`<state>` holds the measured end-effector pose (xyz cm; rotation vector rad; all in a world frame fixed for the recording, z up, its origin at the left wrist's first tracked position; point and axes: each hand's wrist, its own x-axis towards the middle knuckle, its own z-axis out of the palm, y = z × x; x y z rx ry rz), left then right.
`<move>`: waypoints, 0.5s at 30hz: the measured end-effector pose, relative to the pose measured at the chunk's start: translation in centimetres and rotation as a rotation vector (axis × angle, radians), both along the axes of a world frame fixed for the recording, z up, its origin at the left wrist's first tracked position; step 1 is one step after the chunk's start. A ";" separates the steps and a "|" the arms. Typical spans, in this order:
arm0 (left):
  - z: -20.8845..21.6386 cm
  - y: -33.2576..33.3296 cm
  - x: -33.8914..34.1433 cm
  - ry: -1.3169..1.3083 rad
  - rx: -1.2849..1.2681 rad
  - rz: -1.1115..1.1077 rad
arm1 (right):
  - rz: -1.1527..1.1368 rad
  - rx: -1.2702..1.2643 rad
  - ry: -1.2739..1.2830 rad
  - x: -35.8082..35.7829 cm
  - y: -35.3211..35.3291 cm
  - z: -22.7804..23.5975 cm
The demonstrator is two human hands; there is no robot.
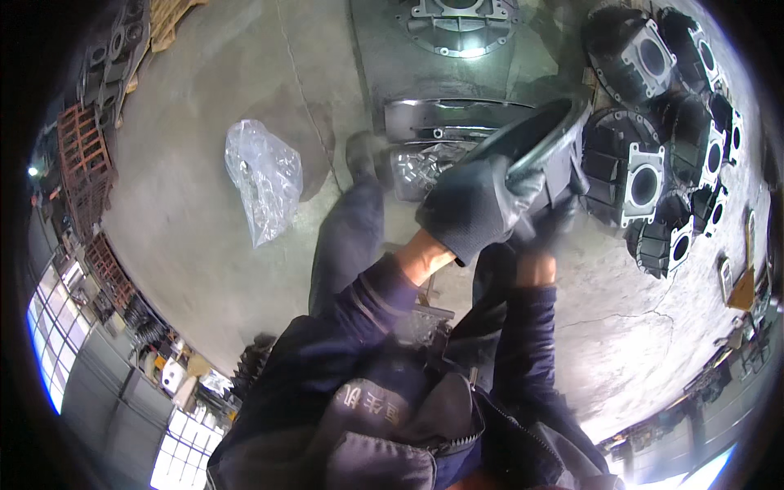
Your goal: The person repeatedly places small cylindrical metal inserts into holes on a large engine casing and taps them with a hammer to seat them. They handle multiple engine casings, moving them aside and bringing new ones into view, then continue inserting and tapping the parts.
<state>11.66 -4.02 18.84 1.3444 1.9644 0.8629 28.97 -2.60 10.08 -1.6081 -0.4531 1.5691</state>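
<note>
A dark, round metal housing (pixel 563 122) is tilted up off the floor in front of me, its wide rim facing up and to the left. On its near left side, my left hand (pixel 474 202) in a dark work glove is closed around the edge. My right hand (pixel 554 222), also gloved, is against the underside of the housing; motion blurs it and its fingers are partly hidden. Just beyond the left hand, a clear bag or tray of small shiny metal parts (pixel 420 169) lies beside a dark open-topped tray (pixel 408 122).
Several similar housings (pixel 608 155) stand at the right with square flanges. Another housing (pixel 465 37) lies flat at the far middle. A clear plastic bag (pixel 263 175) rests on the concrete floor at left. Rusty metal racks (pixel 86 159) line the left edge.
</note>
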 end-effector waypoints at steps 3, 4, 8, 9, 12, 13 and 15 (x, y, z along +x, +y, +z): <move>-1.5 -1.2 0.1 0.073 0.039 -0.146 | -0.192 -0.115 0.494 0.3 -4.5 -1.4; -2.2 -1.4 -0.3 0.087 0.015 -0.203 | -0.217 -0.131 0.444 0.0 -5.3 -2.0; -4.6 -0.5 -2.4 0.126 -0.060 -0.346 | -0.258 -0.031 0.361 -3.0 -6.1 -5.3; -5.2 0.2 -3.0 0.139 -0.065 -0.371 | -0.278 -0.099 0.306 -3.7 -5.9 -6.2; -7.4 3.2 -5.1 0.308 -0.207 -0.477 | -0.174 -0.113 0.381 -6.0 -4.6 -9.3; -8.4 4.0 -6.0 0.308 -0.241 -0.499 | -0.214 -0.095 0.488 -6.7 -4.0 -10.5; -10.8 5.7 -7.7 0.438 -0.215 -0.553 | 0.357 0.233 -0.261 -8.0 -3.4 -12.4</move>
